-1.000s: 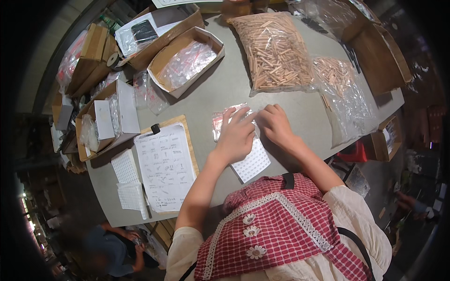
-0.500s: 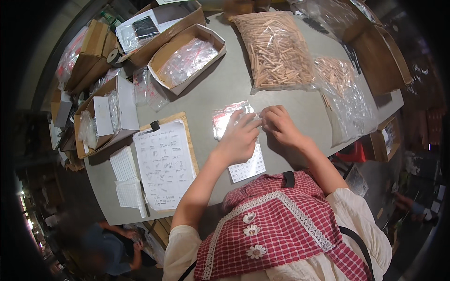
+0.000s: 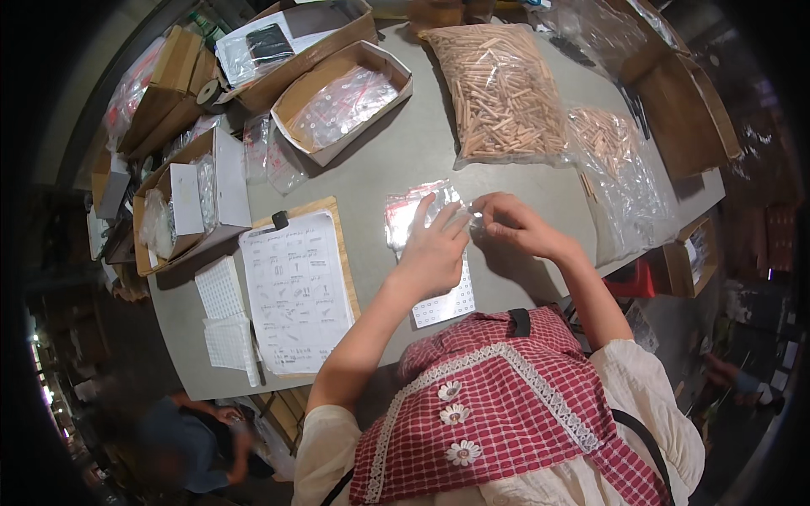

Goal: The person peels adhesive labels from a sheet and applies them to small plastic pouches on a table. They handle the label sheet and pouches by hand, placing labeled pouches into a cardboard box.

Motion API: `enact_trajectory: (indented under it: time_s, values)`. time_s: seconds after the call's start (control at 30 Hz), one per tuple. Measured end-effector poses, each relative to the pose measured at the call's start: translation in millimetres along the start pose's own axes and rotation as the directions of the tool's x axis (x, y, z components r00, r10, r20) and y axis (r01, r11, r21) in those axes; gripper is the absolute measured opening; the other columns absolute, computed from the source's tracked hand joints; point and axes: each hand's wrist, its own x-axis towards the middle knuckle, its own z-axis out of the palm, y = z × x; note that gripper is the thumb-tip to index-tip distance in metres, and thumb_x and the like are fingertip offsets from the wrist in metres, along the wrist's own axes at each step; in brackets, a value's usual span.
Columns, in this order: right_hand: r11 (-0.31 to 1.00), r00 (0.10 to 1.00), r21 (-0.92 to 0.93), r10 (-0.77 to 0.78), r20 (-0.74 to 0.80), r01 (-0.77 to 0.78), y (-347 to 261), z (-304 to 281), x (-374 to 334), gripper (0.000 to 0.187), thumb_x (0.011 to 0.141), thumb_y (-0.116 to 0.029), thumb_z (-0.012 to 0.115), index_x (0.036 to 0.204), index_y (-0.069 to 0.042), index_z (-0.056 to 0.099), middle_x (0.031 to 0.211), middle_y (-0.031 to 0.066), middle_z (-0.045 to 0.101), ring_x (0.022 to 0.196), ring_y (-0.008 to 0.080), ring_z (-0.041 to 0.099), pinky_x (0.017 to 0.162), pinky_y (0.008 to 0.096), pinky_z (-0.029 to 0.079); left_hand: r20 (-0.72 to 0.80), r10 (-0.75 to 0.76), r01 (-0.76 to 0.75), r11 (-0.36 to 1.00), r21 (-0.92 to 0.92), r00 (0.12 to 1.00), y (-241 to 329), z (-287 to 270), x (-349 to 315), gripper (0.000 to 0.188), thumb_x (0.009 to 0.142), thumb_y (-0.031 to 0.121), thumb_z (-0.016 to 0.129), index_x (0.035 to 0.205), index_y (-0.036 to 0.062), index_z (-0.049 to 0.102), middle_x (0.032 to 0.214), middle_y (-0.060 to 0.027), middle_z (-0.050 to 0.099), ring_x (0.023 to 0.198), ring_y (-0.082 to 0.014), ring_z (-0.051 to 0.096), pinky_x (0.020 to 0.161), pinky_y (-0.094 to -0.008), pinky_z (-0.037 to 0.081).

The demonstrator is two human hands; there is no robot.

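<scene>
A stack of small clear zip bags with red strips lies on the table in front of me. My left hand rests flat on the stack, its fingers spread. Against the right edge of the bags is my right hand, fingers curled together. A shiny, clear bit shows at its fingertips, too small to make out. Under my left wrist, a white sheet of small printed labels sticks out toward me.
Left of my arms lie a clipboard with papers and label sheets. Beyond are an open carton of bags and more cartons. A big bag of wooden dowels and a smaller one lie at the far right.
My right hand has shifted slightly to the right and opened a little at the thumb. My left hand stays on the bags, with its fingers spread wider.
</scene>
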Motion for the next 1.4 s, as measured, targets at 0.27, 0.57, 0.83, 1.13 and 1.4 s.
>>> enact_trajectory:
  time_s: [0.27, 0.57, 0.83, 1.13, 1.4]
  values:
    - [0.912, 0.996, -0.406, -0.079, -0.045, 0.055, 11, 2, 8, 0.015, 0.093, -0.010, 0.063, 0.105, -0.003, 0.058, 0.142, 0.0191, 0.048, 0.135, 0.0405, 0.041, 0.114, 0.0490, 0.035, -0.036, 0.020, -0.023, 0.997, -0.074, 0.999, 13, 8, -11, 0.015, 0.083, 0.006, 0.061, 0.095, -0.0013, 0.068, 0.129, -0.0151, 0.065, 0.133, -0.0299, 0.052, 0.122, -0.0564, 0.018]
    - [0.769, 0.970, -0.632, -0.214, -0.116, 0.095, 21, 13, 30, 0.031, 0.077, -0.005, 0.069, 0.107, -0.002, 0.062, 0.134, 0.0174, 0.053, 0.128, 0.0426, 0.047, 0.106, 0.0530, 0.039, -0.052, 0.002, -0.007, 0.996, -0.093, 0.999, 13, 7, -12, 0.012, 0.084, 0.005, 0.061, 0.093, -0.0001, 0.067, 0.128, -0.0127, 0.066, 0.132, -0.0280, 0.053, 0.121, -0.0556, 0.019]
    - [0.943, 0.999, -0.334, -0.034, -0.040, 0.019, 30, -17, 47, 0.025, 0.082, -0.009, 0.073, 0.105, -0.006, 0.065, 0.106, 0.0112, 0.066, 0.099, 0.0284, 0.061, 0.088, 0.0379, 0.049, -0.152, -0.122, 0.110, 0.990, -0.085, 0.981, 13, 7, -32, 0.010, 0.085, 0.008, 0.061, 0.091, 0.0001, 0.065, 0.138, -0.0149, 0.061, 0.140, -0.0293, 0.047, 0.121, -0.0577, 0.015]
    - [0.800, 0.961, -0.566, -0.271, -0.048, 0.197, 15, 7, 77, 0.028, 0.085, -0.008, 0.067, 0.113, -0.004, 0.065, 0.099, 0.0155, 0.069, 0.094, 0.0328, 0.065, 0.086, 0.0420, 0.049, -0.082, -0.094, 0.086, 0.991, -0.100, 0.992, 2, 9, -24, 0.018, 0.080, 0.009, 0.063, 0.093, -0.0012, 0.070, 0.137, -0.0145, 0.061, 0.139, -0.0317, 0.045, 0.118, -0.0626, 0.018]
    - [0.989, 0.987, -0.139, 0.030, -0.160, -0.053, 34, -8, 89, 0.010, 0.093, -0.007, 0.066, 0.099, -0.003, 0.059, 0.085, 0.0066, 0.060, 0.081, 0.0202, 0.058, 0.075, 0.0329, 0.049, -0.320, -0.306, 0.207, 0.928, -0.309, 0.896, -2, -6, -48, 0.008, 0.086, 0.009, 0.069, 0.092, 0.0034, 0.070, 0.117, -0.0099, 0.072, 0.118, -0.0278, 0.063, 0.105, -0.0461, 0.040]
